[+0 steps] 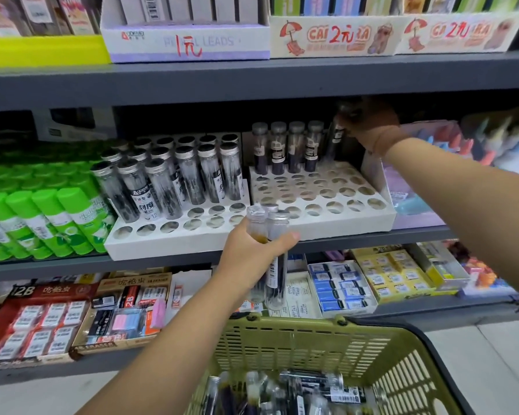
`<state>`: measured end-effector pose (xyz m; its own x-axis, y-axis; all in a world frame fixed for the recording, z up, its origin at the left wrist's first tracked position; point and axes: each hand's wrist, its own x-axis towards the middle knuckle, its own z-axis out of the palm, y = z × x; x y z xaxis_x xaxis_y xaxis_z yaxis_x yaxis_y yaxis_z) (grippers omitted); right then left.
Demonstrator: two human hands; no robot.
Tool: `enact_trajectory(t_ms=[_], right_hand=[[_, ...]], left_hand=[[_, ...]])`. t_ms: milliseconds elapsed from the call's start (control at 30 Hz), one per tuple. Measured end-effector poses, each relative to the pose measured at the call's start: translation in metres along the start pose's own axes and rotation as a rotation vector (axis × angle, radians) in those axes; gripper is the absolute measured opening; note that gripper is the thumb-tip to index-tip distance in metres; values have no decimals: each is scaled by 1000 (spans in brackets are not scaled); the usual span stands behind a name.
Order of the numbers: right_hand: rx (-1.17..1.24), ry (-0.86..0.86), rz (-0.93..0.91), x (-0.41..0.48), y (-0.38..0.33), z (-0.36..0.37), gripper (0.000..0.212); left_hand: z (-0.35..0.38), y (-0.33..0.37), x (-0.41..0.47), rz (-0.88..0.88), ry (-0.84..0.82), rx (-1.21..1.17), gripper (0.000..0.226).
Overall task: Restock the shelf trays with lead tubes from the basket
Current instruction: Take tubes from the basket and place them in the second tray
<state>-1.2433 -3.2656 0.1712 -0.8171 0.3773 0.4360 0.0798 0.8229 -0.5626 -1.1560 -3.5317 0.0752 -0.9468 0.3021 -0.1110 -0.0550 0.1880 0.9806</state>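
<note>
Left hand [256, 253] grips two tubes [274, 232]; right hand [369, 127] pinches a tube [337, 137] over the tray [342, 223]. Box [186, 43] reads "1元".

Both arms reach forward: the left hand [256, 250] grips a bunch of lead tubes [277, 227]; the right hand [369, 125], higher and farther, pinches a single tube [337, 136].

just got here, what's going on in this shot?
A person is restocking a shop shelf. The right hand grips a lead tube at the back row of the right tray, beside four standing there; most holes are empty. The left hand holds spare tubes above the green basket, which has more. The left tray has empty front rows.
</note>
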Motion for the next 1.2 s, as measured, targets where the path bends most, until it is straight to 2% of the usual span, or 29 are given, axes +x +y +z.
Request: enact_trajectory(t_ms=[167, 300, 367, 500, 667, 767, 833, 967, 1000, 1067, 1133, 1200], right_hand=[[-49, -79, -7, 11, -5, -1, 40], [17, -183, 32, 16, -3, -4, 37], [-1, -189, 29, 18, -1, -8, 38], [126, -202, 45, 21, 8, -8, 42], [-64, -160, -80, 15, 12, 0, 26], [-85, -157, -81, 12, 19, 11, 25], [-64, -166, -73, 10, 20, 13, 27], [-238, -119, -119, 0, 12, 6, 32], [-206, -76, -138, -9, 5, 3, 34], [50, -71, -112, -41, -18, -4, 30], [306, -267, -115, -86, -45, -11, 20], [440, -526, -114, -126, -65, -13, 21]], left_hand=[[0, -1, -1, -14, -9, -14, 53], [1, -1, 0, -18, -4, -28, 42], [1, -3, 1, -18, 3, -33, 40], [1, -6, 4, -14, 1, -34, 42], [1, -8, 6, 0, -7, -27, 52], [1, -7, 4, -1, -13, -28, 59], [1, -6, 4, -9, -17, -36, 56], [2, 1, 2, -47, -18, -94, 52], [2, 4, 1, -56, -17, -128, 53], [1, 10, -2, -67, -13, -172, 59], [1, 12, -5, -59, -11, -171, 69], [2, 12, -7, -21, -19, -155, 69]])
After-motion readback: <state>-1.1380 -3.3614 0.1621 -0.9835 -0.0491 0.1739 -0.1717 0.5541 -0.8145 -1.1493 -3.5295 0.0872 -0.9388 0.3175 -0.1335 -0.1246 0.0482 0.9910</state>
